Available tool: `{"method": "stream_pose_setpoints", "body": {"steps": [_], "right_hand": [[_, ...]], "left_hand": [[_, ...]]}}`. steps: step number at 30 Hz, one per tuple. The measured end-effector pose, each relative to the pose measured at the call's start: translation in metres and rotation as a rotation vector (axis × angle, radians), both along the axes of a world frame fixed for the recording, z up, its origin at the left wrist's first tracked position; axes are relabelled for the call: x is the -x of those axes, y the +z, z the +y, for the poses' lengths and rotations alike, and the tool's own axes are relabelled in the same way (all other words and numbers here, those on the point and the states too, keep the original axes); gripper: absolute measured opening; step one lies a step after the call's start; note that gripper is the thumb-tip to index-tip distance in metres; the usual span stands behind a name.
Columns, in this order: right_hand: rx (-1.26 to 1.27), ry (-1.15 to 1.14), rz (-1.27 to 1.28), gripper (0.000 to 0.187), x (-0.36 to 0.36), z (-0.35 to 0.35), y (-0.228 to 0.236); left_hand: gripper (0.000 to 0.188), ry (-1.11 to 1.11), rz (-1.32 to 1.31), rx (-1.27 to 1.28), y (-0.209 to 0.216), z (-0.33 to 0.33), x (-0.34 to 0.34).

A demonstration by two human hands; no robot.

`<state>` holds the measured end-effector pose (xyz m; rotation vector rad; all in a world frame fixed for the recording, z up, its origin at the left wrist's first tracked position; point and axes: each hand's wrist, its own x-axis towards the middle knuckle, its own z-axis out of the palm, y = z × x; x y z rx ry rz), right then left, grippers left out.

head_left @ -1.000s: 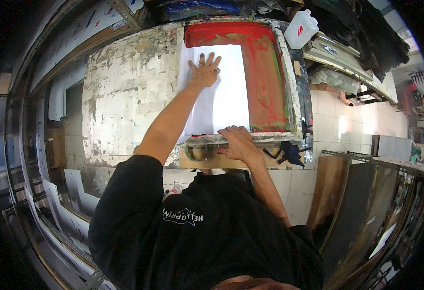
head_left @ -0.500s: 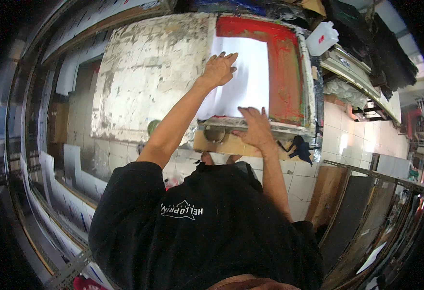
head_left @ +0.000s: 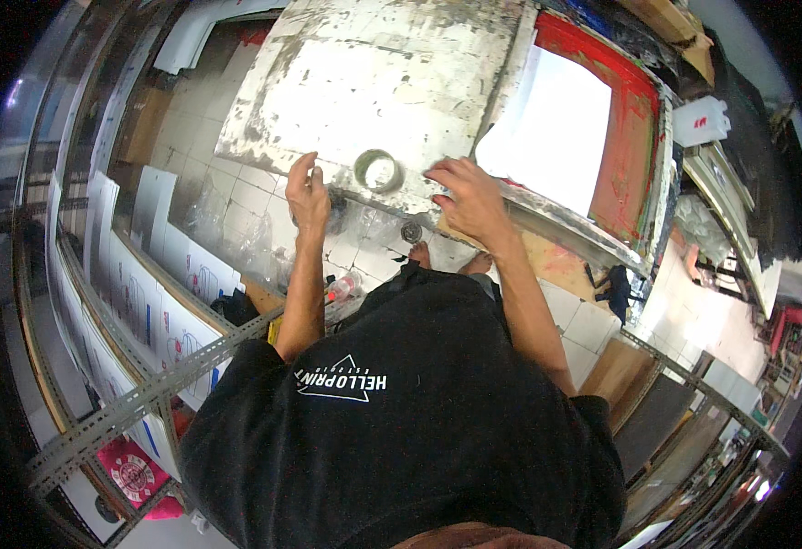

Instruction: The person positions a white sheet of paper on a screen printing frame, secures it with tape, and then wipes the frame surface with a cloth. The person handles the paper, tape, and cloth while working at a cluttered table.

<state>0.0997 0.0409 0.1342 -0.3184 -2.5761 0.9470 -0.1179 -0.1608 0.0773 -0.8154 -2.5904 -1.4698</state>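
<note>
My left hand [head_left: 307,194] hovers at the near edge of the paint-stained white table [head_left: 364,64], its fingers loosely bent and holding nothing I can see. A greenish ring-shaped roll [head_left: 378,171], which looks like tape, lies on the table edge between my hands. My right hand [head_left: 470,199] is to the right of that roll, fingers apart and slightly curled, touching nothing visible. Beyond it, a white sheet [head_left: 556,119] covers much of a framed panel with red-smeared borders [head_left: 634,137]. The sheet's left edge curls up.
A white plastic jug [head_left: 701,121] stands right of the frame. Dark cloth [head_left: 619,291] hangs at the table's near right corner. A metal rack [head_left: 163,389] with boards is on my left, and more upright boards [head_left: 652,403] are on my right. A bottle [head_left: 342,287] lies on the tiled floor.
Both hands have left the white sheet; my left hand has drawn back to the table's near edge, my right has moved left toward the roll. The view has shifted left.
</note>
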Motion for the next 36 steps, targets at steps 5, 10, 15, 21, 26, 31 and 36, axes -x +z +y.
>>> {"method": "stream_pose_setpoints", "body": {"steps": [5, 10, 15, 21, 26, 31, 36], "right_hand": [[-0.375, 0.175, -0.171, 0.022, 0.077, -0.036, -0.053], [-0.429, 0.163, -0.266, 0.01, 0.096, -0.034, -0.078], [-0.219, 0.187, -0.234, 0.011, 0.086, -0.023, -0.042], [-0.036, 0.24, -0.093, 0.041, 0.049, -0.019, 0.024], [-0.189, 0.084, 0.048, 0.06, 0.02, -0.004, 0.052], [-0.192, -0.061, -0.077, 0.056, -0.018, 0.008, 0.095], [-0.336, -0.172, -0.135, 0.055, -0.064, 0.034, 0.103]], "left_hand": [[0.047, -0.004, -0.291, 0.027, -0.045, -0.037, 0.004], [0.061, -0.293, -0.534, -0.067, -0.038, -0.025, -0.006], [0.035, -0.299, -0.509, -0.045, -0.02, -0.008, -0.013], [0.012, -0.329, -0.453, -0.144, 0.024, 0.007, -0.012], [0.013, -0.371, -0.413, -0.227, 0.078, 0.04, -0.034], [0.012, -0.322, -0.426, -0.303, 0.11, 0.054, -0.042], [0.012, -0.295, -0.354, -0.322, 0.126, 0.057, -0.059]]}}
